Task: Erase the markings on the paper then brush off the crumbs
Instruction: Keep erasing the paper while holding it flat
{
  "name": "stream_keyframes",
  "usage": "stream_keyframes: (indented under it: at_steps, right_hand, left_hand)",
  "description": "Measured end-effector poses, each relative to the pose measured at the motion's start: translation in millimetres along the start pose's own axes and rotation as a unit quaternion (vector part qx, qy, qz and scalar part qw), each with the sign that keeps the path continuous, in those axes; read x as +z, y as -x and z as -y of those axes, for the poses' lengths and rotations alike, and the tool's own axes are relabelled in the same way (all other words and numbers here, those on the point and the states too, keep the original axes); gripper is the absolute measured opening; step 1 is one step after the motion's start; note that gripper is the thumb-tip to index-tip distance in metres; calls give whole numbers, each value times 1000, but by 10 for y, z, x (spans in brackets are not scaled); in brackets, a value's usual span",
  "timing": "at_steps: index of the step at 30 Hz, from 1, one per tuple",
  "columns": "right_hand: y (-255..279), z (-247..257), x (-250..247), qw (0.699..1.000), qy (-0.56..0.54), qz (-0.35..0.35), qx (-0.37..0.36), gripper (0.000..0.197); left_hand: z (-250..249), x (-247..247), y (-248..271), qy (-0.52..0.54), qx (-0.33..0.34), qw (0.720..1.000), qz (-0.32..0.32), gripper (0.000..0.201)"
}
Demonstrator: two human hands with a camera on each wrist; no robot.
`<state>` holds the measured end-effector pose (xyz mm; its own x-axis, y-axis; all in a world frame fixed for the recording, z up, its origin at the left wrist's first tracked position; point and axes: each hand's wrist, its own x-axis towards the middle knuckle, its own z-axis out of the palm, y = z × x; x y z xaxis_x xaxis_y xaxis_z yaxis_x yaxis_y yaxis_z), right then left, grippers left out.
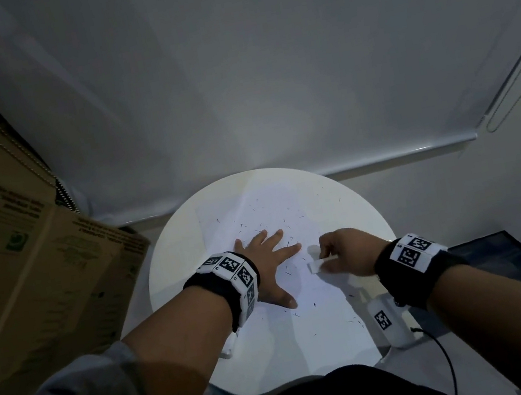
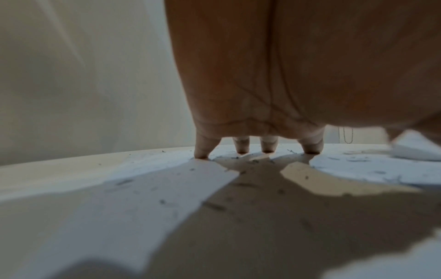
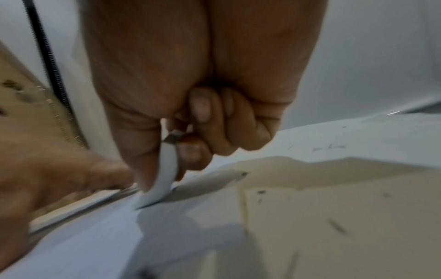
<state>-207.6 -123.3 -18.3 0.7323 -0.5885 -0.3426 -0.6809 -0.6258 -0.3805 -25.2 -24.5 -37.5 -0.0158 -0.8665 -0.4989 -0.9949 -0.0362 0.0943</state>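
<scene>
White paper (image 1: 307,311) on round table (image 1: 173,265), dark crumbs (image 1: 257,225) scattered across it.
Left hand (image 1: 269,265) flat on the sheet, fingers (image 2: 201,149) spread apart; right hand (image 1: 342,252) at its 3 o'clock, fingers clamped on white eraser (image 1: 316,265) touching paper.

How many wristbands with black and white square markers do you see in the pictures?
2. One wristband is on the left wrist, behind the left hand lying flat on the paper. The other wristband is on the right wrist, behind the right hand gripping the eraser.

Round white table (image 1: 170,248), cardboard boxes (image 1: 5,221) beside
</scene>
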Motion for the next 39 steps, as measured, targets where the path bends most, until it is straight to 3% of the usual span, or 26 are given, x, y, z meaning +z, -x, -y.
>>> stream_keyframes:
  at_steps: [5, 7, 10, 15, 19, 29, 34, 36, 39]
  right_hand:
    - [134, 69, 90, 991, -35, 126, -39, 19]
    - [56, 48, 25, 997, -12, 72, -28, 9]
    - [-38, 10, -57, 1000, 14, -17, 5, 13]
    - [107, 62, 71, 991, -43, 117, -39, 13]
    - [-6, -2, 1, 1000, -24, 7, -2, 11]
    - [-15, -40, 63, 1000, -12, 3, -1, 14]
    - [-63, -113, -54, 996, -16, -76, 47, 19]
    - [-28, -84, -39, 998, -15, -50, 31, 15]
    - [67, 28, 44, 998, -28, 54, -17, 10]
  left_hand:
    - [-1, -5, -6, -3, 1, 1000, 6, 112]
    - [4, -9, -5, -4, 0, 1000, 9, 112]
    - [11, -11, 1, -5, 0, 1000, 13, 111]
    - [14, -3, -21, -7, 1, 1000, 14, 112]
    - [8, -13, -6, 1, 0, 1000, 13, 111]
    - [-157, -61, -53, -13, 19, 1000, 13, 113]
    - [-118, -41, -46, 2, 21, 1000, 19, 113]
    - [-118, -34, -55, -1, 20, 1000, 16, 114]
    - [-119, -19, -74, -4, 21, 1000, 16, 115]
